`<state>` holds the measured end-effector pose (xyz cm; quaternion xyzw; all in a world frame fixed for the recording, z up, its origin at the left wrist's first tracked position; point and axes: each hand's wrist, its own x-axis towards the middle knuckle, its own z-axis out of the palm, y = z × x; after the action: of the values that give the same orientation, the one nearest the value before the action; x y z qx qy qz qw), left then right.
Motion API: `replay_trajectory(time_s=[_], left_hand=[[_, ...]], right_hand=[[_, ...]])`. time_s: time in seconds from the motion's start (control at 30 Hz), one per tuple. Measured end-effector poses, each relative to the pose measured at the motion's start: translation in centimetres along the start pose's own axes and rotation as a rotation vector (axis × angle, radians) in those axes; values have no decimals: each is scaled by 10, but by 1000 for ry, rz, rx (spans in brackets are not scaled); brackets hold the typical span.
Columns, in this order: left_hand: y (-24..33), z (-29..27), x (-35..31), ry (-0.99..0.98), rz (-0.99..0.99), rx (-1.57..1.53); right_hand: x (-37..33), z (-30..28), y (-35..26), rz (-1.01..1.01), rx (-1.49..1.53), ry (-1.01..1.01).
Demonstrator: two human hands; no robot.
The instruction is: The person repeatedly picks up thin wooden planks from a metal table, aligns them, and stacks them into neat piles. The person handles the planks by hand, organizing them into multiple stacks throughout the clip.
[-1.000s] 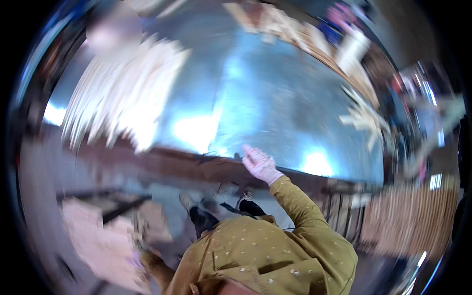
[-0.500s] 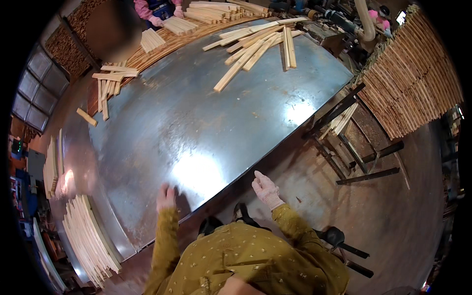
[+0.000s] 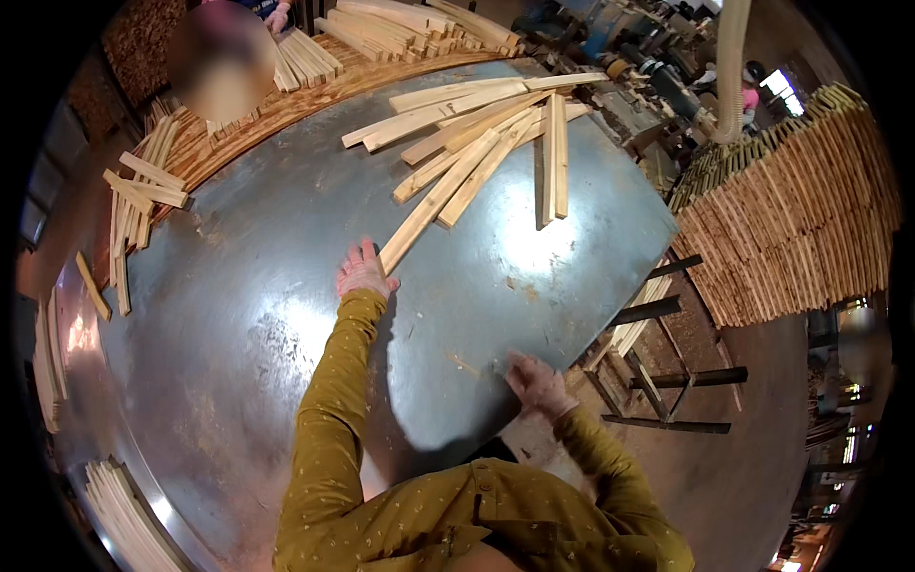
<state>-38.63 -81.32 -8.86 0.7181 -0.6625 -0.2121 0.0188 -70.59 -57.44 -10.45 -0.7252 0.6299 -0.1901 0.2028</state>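
My left hand (image 3: 366, 270), in a pale pinkish glove, reaches over the metal tabletop (image 3: 257, 257) with its fingers spread. It is beside the near end of a long wooden slat (image 3: 434, 205); whether it touches the wood I cannot tell. Several more loose slats (image 3: 467, 105) lie fanned out and overlapping beyond it, and two slats (image 3: 555, 162) lie side by side to their right. My right hand (image 3: 538, 384), gloved too, hovers near the table's front edge, holding nothing, its fingers loosely bent and a little apart.
Across the table a person stands behind a wooden ledge (image 3: 381, 71) bearing rows of slats. Crossed slats (image 3: 143, 191) lie at the far left, a slat bundle (image 3: 129, 515) at the near left. Rightward are a metal frame (image 3: 658, 381) and a tall wood stack (image 3: 791, 210).
My left hand has moved forward across the table to the near end of the long slat. My right hand has shifted slightly right and down in the picture. My view has moved closer to the slats.
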Motion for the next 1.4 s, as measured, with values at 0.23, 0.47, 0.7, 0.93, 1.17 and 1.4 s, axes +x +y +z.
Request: replay_trajectory(time_s=[0.23,0.47,0.7,0.93,1.17,1.4], left_hand=[[-36,21,-61,-531,-21,-767],[-7,116,-206,-629,-43,-2218],[138,121,-168,231,-176,-2222],[166,107,-90,445,-375,-2166],[196,95,-109,343,-515,-2082],[165,104,-128,395,-479,-2110]], right_hand=[[241,-33,49,-248,-403,-267],[461,14,80,-701,-973,-329],[463,-4,-124,-568,-371,-729],[462,53,-155,-134,462,-467],[554,-5,-114,-1057,-60,15],[639,54,-23,-827,-934,-266]])
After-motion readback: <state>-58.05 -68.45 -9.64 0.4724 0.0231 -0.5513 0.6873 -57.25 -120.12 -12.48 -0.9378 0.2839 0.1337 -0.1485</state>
